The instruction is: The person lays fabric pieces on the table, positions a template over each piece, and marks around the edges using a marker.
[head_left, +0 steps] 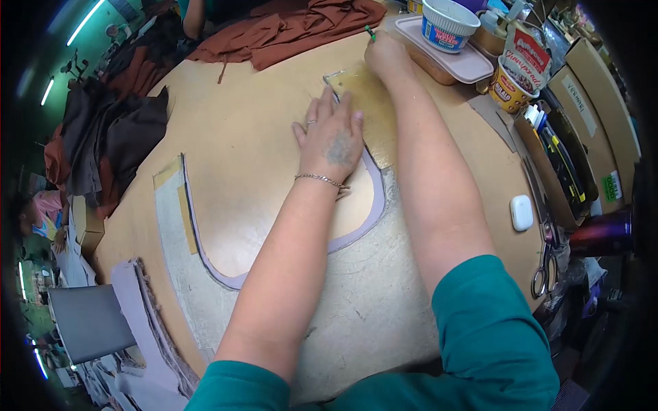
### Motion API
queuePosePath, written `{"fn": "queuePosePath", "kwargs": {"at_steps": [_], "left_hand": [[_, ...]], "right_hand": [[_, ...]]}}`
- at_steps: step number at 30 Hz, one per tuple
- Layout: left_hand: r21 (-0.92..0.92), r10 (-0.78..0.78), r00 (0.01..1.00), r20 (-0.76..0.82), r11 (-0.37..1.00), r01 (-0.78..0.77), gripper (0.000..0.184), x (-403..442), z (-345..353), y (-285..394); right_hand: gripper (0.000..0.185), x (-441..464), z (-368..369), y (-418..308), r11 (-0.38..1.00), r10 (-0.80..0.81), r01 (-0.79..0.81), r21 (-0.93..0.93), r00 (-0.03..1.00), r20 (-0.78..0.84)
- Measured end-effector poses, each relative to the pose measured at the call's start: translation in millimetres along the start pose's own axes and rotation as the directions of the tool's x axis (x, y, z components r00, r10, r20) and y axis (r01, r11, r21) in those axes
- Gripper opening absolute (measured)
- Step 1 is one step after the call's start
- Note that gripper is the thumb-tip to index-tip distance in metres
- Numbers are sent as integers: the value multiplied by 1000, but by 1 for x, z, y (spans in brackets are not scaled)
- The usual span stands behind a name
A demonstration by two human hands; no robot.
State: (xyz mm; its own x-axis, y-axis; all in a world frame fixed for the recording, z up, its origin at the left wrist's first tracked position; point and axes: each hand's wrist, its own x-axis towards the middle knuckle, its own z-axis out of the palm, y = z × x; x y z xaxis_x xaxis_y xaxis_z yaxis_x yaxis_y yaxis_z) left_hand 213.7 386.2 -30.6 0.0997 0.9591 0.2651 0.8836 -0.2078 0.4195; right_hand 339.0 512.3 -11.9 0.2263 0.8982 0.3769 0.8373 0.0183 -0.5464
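The pale desk (226, 123) spreads under almost everything, and the largest thing on it is a grey sheet (370, 294) with a deep U-shaped cut-out that opens toward the far side. It reaches from the person's body to the middle of the desk, with amber tape (373, 113) over the end of its right arm and more tape on the left one. Rust-brown cloth (288, 31) lies heaped along the far edge, and dark cloth (113, 137) hangs in folds at the far left. A grey chair back (91, 323) stands beside the near left edge, close to layered lilac pieces (147, 322). On the right, an open cardboard box (558, 161) holds pens and cutters. Nearer the top sit a lidded pink container (445, 51), a white tub (449, 26) on its lid, and a yellow cup (513, 85). The left hand (332, 140) lies palm down by the sheet's right arm, its grip open, fingers a little spread over the inner edge. The right hand (388, 58) is beyond the taped end, its grip closed round a slim green tool. Scissors (546, 253) lie at the right edge beside a small white case (521, 213). A narrow lilac strip (373, 205) lines the cut-out. Smallest is the green tool (370, 32), its end poking out of the right hand.
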Motion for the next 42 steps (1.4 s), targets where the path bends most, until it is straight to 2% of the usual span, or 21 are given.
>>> {"fn": "queuePosePath", "kwargs": {"at_steps": [3, 6, 7, 9, 10, 12, 13, 18, 21, 26, 30, 33, 36, 39, 42], "left_hand": [[92, 0, 998, 62, 996, -6, 36, -2, -1, -4], [76, 34, 999, 34, 996, -36, 36, -4, -3, -6], [65, 36, 998, 43, 997, -38, 37, -4, -4, -8], [38, 33, 998, 57, 999, -35, 39, -3, -4, -9], [55, 6, 999, 38, 998, -8, 40, -3, -4, -9], [84, -51, 999, 3, 995, 51, 43, -3, -5, -9], [104, -56, 998, 36, 993, 52, 44, -3, -5, -10], [153, -93, 985, 148, 986, 70, 47, -3, -18, -15], [140, -117, 980, 160, 986, 95, 47, -4, -22, -14], [112, -122, 982, 146, 988, 106, 46, -4, -19, -18], [107, -126, 983, 136, 988, 112, 44, -2, -16, -21], [110, -134, 978, 157, 987, 118, 46, -2, -17, -18], [95, -35, 998, 51, 995, 30, 51, -2, -14, -14], [160, 181, 970, 162, 965, -206, 55, 1, -6, -10], [145, 134, 962, 237, 974, -172, 55, 5, -9, -8]], "right_hand": [[27, -6, -5, 6, 986, 79, -46, -162, 975, 206], [27, 4, -6, 8, 987, 151, -124, -105, 939, 309], [27, 3, -5, 10, 973, 175, -214, 88, 929, 325], [28, 1, -5, 14, 817, 204, -368, 444, 905, 375], [25, 2, -7, 17, 760, 168, -389, 520, 891, 421], [21, 2, -7, 19, 753, 128, -364, 549, 899, 420], [20, 1, -7, 20, 748, 109, -352, 563, 902, 418], [18, 6, -2, 26, 826, 125, -305, 474, 919, 373], [19, 6, 3, 26, 879, 131, -275, 389, 925, 357], [22, 6, 4, 23, 979, 67, -126, 160, 942, 328], [23, 2, 0, 17, 1000, 24, -27, 3, 952, 306], [23, 4, 4, 18, 999, -8, 23, -46, 953, 303], [23, 4, 4, 18, 997, -39, 58, -53, 952, 303], [22, 3, 5, 17, 993, -36, 66, -100, 960, 276], [23, 3, 9, 12, 988, -48, 68, -140, 989, 140]]}}
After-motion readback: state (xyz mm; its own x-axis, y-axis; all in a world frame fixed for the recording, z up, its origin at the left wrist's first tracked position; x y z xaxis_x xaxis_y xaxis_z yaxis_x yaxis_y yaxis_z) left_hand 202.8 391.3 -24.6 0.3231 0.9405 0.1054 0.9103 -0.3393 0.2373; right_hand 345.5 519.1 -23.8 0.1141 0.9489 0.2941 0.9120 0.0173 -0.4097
